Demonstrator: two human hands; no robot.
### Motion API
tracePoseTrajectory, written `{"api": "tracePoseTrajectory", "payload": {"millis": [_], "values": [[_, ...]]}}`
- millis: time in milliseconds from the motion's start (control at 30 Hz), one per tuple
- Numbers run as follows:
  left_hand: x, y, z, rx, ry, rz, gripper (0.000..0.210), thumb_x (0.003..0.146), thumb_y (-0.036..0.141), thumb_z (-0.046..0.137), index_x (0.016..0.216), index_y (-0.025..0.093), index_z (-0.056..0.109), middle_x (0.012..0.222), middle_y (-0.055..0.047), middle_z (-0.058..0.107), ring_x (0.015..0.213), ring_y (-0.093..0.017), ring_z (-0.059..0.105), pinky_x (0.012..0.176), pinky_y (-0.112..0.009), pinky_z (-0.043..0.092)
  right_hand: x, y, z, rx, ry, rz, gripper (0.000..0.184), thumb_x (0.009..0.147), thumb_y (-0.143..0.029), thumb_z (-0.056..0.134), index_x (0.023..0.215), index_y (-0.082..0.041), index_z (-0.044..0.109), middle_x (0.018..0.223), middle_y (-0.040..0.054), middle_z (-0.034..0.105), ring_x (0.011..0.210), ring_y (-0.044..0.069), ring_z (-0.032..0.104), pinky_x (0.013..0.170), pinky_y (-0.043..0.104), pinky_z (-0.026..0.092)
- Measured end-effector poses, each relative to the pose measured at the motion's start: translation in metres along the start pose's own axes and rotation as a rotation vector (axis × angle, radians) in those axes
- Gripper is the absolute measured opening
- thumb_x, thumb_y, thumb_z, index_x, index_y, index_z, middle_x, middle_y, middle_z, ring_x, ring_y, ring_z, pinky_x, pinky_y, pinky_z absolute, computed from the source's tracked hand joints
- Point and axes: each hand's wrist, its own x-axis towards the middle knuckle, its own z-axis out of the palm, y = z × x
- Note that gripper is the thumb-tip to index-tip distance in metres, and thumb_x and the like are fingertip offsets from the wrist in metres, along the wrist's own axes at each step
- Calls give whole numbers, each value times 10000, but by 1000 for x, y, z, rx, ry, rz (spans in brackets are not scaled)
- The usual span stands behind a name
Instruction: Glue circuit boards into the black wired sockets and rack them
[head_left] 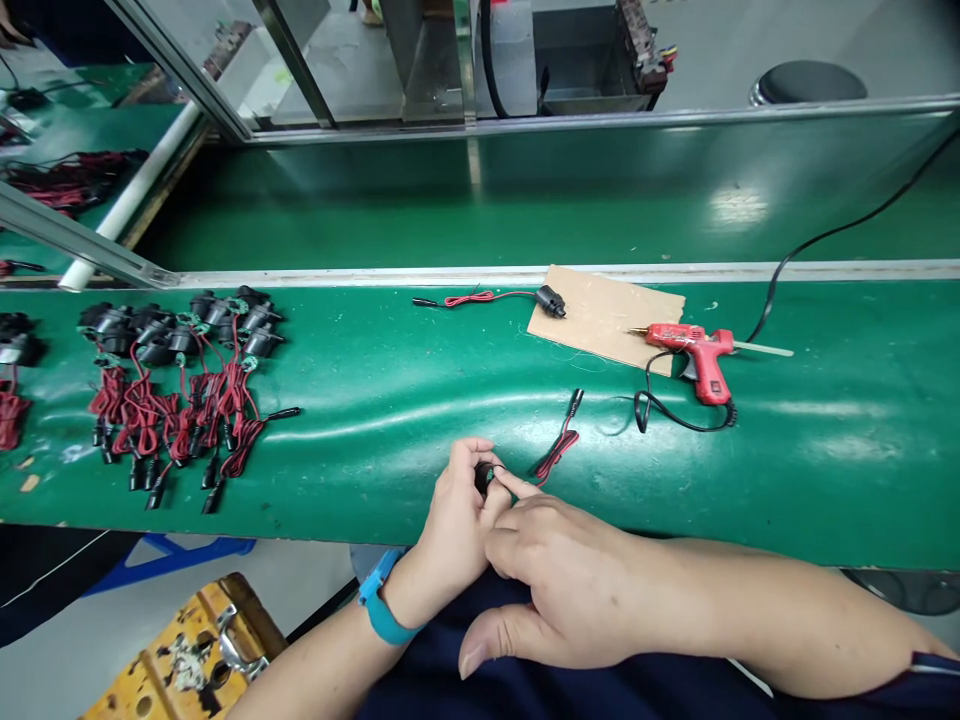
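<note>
Head view: lower centre, left hand (457,515) curls round and pinches a small black part (482,479); right hand (566,575) sets its index fingertip there, thumb spread. Best: brace firmly, press lightly, leave the red-black cable (556,458) slack. Surface: glossy green bench (360,370), rippled. Glue gun (697,346) right of centre, nozzle over cardboard (604,303). Grey floor (720,50) upper right.

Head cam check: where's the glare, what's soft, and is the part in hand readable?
Head view: bright glare patch on the far green belt, paler streaks across the near green mat; head view: black parts at the left edge look soft, red glue gun fairly crisp; head view: black part in the left hand is dark and mostly covered, detail unreadable.
</note>
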Motion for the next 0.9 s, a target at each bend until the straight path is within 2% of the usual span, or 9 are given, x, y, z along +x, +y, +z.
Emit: {"api": "tracePoseTrajectory", "payload": {"millis": [100, 233, 300, 367, 567, 800, 900], "values": [[-2, -4, -1, 20, -16, 8, 325, 948, 265, 575, 1243, 245, 440, 1081, -51, 621, 973, -211, 636, 786, -364, 534, 1, -1, -1, 28, 46, -12, 508, 866, -664, 700, 848, -157, 735, 741, 30, 640, 734, 186, 571, 1020, 452, 483], [-3, -8, -2, 7, -52, -22, 375, 933, 234, 565, 1280, 269, 428, 1134, -56, 607, 967, -209, 641, 579, -260, 484, 4, -1, 0, 64, 97, -1, 453, 885, -639, 695, 887, -191, 759, 660, -6, 556, 690, 177, 512, 959, 417, 503], [-3, -7, -3, -22, -52, -38, 379, 926, 237, 571, 1279, 267, 434, 1135, -59, 606, 949, -208, 645, 531, -239, 461, 3, 1, 2, 85, 109, -8, 444, 894, -633, 688, 868, -196, 758, 634, -16, 526, 693, 177, 507, 955, 407, 501], [-3, -6, -3, -51, -43, -36, 353, 929, 247, 573, 1258, 252, 446, 1110, -60, 613, 933, -203, 648, 559, -250, 484, 1, 1, 4, 101, 126, -15, 445, 894, -628, 691, 844, -189, 744, 632, -23, 516, 691, 171, 509, 988, 408, 491], [0, -2, -3, -39, -15, -4, 312, 929, 206, 544, 1230, 223, 463, 1072, -54, 630, 955, -196, 641, 810, -351, 525, -7, -1, 8, 49, 95, 64, 530, 870, -680, 681, 821, -152, 688, 683, -6, 563, 713, 186, 580, 1104, 492, 436], [-3, -5, -2, -83, -6, -18, 310, 934, 269, 570, 1223, 229, 468, 1057, -56, 636, 950, -202, 647, 754, -325, 525, -2, 1, 6, -12, 86, 0, 534, 872, -675, 681, 770, -152, 693, 672, 6, 586, 693, 177, 564, 1080, 447, 462], [-2, -9, -1, -64, -1, -13, 317, 927, 288, 580, 1222, 229, 478, 1056, -65, 652, 932, -206, 657, 739, -327, 531, 4, 3, 10, -64, 114, -9, 524, 863, -674, 693, 739, -165, 695, 643, 11, 586, 682, 185, 560, 982, 416, 515]]}}
